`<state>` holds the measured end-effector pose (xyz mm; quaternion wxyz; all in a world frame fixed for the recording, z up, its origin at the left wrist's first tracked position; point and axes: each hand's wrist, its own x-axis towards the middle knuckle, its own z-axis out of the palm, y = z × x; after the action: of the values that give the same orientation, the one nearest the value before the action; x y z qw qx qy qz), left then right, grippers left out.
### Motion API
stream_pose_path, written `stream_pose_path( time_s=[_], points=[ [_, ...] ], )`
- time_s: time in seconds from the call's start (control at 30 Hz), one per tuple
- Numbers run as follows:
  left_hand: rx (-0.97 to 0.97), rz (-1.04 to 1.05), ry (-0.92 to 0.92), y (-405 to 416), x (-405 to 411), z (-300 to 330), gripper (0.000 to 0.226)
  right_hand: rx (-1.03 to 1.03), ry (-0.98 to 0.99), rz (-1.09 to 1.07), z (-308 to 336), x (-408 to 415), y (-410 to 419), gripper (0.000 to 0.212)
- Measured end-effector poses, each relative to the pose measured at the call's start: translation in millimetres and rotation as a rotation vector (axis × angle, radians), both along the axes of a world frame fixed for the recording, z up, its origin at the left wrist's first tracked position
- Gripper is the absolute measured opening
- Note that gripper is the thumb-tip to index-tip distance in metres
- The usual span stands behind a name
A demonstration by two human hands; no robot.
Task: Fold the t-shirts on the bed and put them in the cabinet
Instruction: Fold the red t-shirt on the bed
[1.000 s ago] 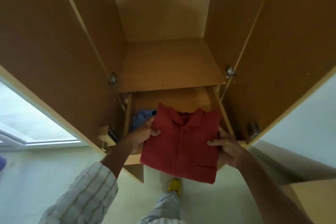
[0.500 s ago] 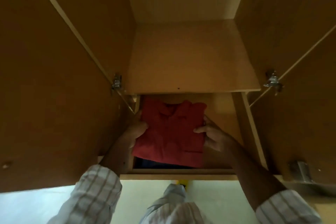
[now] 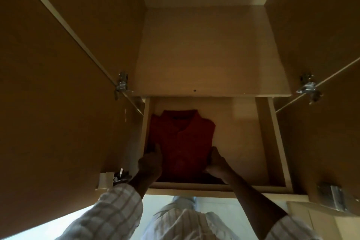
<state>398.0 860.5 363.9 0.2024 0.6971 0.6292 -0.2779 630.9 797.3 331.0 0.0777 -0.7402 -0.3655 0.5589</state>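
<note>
**Red shirt set down in the drawer**

Red cloth, a folded shirt (image 3: pixel 182 142), lay flat at the left of the open cabinet drawer (image 3: pixel 276 142). The left hand (image 3: pixel 151 163) and right hand (image 3: pixel 217 163) held its near corners, fingers curled onto the fabric. Soft and light, it would likely sag unless gripped at both side edges.

Pale wooden cabinet (image 3: pixel 206 58) with both doors swung open, bare shelf board (image 3: pixel 212 76) far and above, open lower compartment (image 3: pixel 245 142) beneath it, folded red collared shirt (image 3: pixel 183 138) lying flat on its floor at the left, collar toward the far side
</note>
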Motion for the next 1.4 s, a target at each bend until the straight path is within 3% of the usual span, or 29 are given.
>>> stream_pose_path(
  time_s=[0.13,0.3,0.47,0.63,0.93,1.13,1.27,1.4],
  points=[
    [-0.089,-0.261,0.134,-3,3,-10,0.032,-0.032,-0.168,0.100,-6,-7,-4,0.072],
    [-0.090,-0.433,0.178,3,3,-16,0.031,-0.070,-0.181,0.070,-9,-5,-7,0.066],
    [0.147,-0.404,0.032,16,12,1,0.013,-0.068,-0.301,0.110,1,4,-12,0.062],
    [0.192,-0.481,-0.075,22,41,26,0.038,0.037,-0.469,0.119,33,2,-27,0.047],
    [0.244,-0.609,-0.410,-53,86,42,0.024,0.358,-0.744,-0.223,78,-25,-144,0.046],
    [0.335,-0.959,-0.659,-149,64,59,0.020,0.320,-0.807,-0.530,83,-89,-274,0.044],
    [0.234,-1.121,-0.728,-232,39,64,0.027,0.242,-0.806,-0.731,77,-151,-373,0.041],
    [0.051,-1.317,-0.689,-325,13,51,0.019,0.094,-0.740,-0.992,64,-226,-474,0.048]
  ],
)
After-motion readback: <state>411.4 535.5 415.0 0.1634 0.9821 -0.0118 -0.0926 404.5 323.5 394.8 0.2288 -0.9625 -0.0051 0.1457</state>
